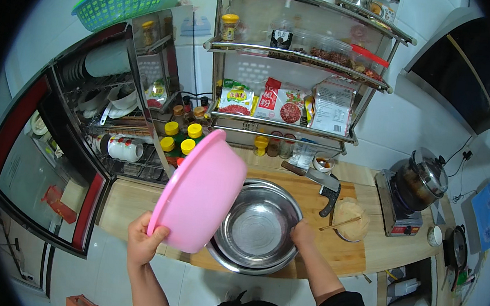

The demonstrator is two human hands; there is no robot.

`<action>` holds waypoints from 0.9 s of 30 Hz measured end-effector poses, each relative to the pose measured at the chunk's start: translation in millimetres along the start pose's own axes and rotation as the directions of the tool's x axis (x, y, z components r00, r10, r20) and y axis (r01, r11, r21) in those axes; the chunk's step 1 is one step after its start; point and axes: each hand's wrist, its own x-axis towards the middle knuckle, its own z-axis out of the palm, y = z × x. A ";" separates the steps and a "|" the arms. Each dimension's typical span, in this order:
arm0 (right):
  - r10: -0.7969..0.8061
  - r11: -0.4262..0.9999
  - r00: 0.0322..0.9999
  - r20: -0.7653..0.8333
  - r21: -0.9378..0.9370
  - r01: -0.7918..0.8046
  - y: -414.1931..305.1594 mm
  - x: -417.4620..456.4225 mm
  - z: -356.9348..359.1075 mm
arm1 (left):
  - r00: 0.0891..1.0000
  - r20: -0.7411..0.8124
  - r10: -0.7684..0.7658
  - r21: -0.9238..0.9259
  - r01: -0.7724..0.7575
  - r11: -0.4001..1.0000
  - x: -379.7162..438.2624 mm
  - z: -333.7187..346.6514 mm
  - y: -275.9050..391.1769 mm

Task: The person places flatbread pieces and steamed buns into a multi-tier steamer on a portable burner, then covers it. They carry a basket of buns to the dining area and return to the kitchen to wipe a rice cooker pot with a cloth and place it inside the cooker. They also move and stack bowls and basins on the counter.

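A pink plastic basin (208, 193) is tilted on its side, its outer base turned to the right. My left hand (145, 238) grips its rim at the lower left, thumb on the outside. Beside and partly behind it, nested stainless steel bowls (258, 230) rest on a wooden cutting board (352, 250) near the counter's front edge. The inner bowl shows no contents. My right hand (302, 233) holds the steel rim on the right side; its fingertips are hidden, so I cannot tell whether it grips one bowl or both.
Behind the bowls lie a cleaver (313, 175) and another black-handled knife (331, 200). A bowl of beige food (351, 217) with chopsticks sits right. A pot (421, 181) stands on a portable gas stove (397, 214). At left, a dish cabinet's door (46, 170) hangs open; a metal rack (288, 54) holds seasonings.
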 end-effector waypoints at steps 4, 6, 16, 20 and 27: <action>-0.093 0.992 0.994 -0.050 -0.091 0.088 7.3 8.9 -9.9 | 0.998 0.055 -0.024 0.167 0.015 0.986 -16.6 -13.7 2.1; -0.122 0.985 0.988 -0.092 -0.134 0.109 2.3 5.1 -26.4 | 0.996 0.067 -0.059 0.241 0.041 0.970 -21.4 -16.6 7.2; -0.291 0.927 0.838 -0.462 0.080 0.367 -13.4 -4.6 -124.5 | 0.984 0.111 0.139 0.490 -0.176 0.854 -31.4 -24.6 19.5; -0.150 0.956 0.832 -0.534 0.135 0.259 -5.5 -21.8 -166.6 | 0.964 -0.011 0.265 0.448 -0.232 0.864 -32.4 -22.8 12.3; -0.139 0.807 0.738 -0.660 0.356 0.471 27.1 -40.1 -176.0 | 0.884 -0.145 0.445 0.467 -0.335 0.818 -21.4 -12.3 3.2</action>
